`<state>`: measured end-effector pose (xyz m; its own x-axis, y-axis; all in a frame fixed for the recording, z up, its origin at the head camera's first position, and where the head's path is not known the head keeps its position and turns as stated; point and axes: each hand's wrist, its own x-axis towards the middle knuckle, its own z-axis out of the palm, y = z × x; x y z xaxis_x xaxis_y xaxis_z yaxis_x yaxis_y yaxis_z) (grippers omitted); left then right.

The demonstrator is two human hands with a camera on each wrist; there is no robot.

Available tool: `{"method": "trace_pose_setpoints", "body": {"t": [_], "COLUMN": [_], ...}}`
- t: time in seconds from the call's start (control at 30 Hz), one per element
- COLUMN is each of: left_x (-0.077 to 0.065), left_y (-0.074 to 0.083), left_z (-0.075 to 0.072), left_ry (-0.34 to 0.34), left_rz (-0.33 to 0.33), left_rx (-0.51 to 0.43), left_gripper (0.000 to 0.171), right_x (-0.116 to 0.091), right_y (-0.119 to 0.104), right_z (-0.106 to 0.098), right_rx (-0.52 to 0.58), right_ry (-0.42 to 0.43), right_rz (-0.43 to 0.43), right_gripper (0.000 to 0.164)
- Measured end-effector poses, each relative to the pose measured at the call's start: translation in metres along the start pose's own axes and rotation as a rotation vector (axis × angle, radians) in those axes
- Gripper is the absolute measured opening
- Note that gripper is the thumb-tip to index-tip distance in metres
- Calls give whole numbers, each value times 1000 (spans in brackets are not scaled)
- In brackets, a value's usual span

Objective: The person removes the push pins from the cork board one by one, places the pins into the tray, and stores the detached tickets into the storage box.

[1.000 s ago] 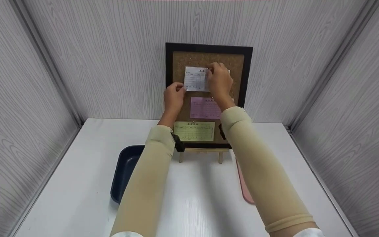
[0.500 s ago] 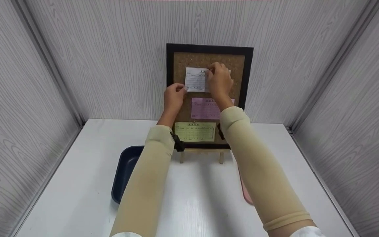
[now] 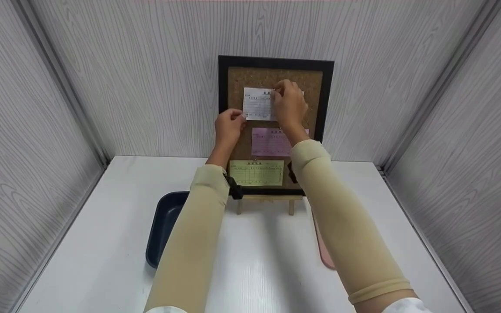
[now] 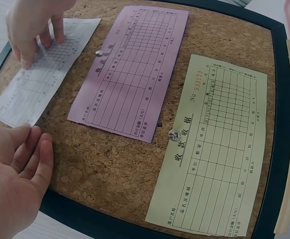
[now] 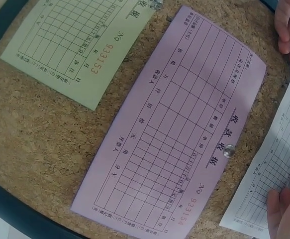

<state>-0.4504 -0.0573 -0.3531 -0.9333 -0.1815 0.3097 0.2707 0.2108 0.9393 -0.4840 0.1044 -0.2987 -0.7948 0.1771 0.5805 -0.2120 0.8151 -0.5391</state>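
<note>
A white receipt slip [image 3: 257, 104] lies against the upper part of a black-framed cork board [image 3: 311, 82]. My left hand [image 3: 228, 127] pinches its lower left corner between thumb and forefinger. At the slip's top edge, my right hand [image 3: 292, 104] has thumb and fingers curled together around a small glinting push pin [image 3: 273, 90], mostly hidden by the fingertips. Below hang a pink receipt slip [image 4: 130, 74] and a yellow-green receipt slip [image 4: 209, 149]. A clear push pin [image 5: 229, 151] fixes the pink slip, and another clear push pin [image 4: 174, 135] the yellow-green one.
A small wooden easel [image 3: 292, 206] carries the board on the white table [image 3: 250, 261]. On the left stands a dark blue tray [image 3: 159, 230], partly behind the left forearm. A pink tray [image 3: 325, 254] shows beside the right forearm. Grey wood-grain panels [image 3: 155, 87] enclose the table.
Both hands keep their places on the white slip. Only the right fingers shift very slightly at its top edge; the whole view sways a little.
</note>
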Motion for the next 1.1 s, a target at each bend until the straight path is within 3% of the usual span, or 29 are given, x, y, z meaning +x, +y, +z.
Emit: {"method": "trace_pose_setpoints", "body": {"t": [0.73, 1.1], "left_x": [1, 0], "left_y": [-1, -2], "left_z": [-2, 0], "left_ry": [-4, 17], "left_rz": [-50, -6], "left_rx": [-33, -66], "left_gripper": [20, 19], "right_x": [-1, 2], "right_y": [-1, -1], "right_z": [-1, -2], "right_rx": [-24, -37], "right_ry": [-42, -40], "right_rz": [-20, -37], "right_gripper": [13, 12]}}
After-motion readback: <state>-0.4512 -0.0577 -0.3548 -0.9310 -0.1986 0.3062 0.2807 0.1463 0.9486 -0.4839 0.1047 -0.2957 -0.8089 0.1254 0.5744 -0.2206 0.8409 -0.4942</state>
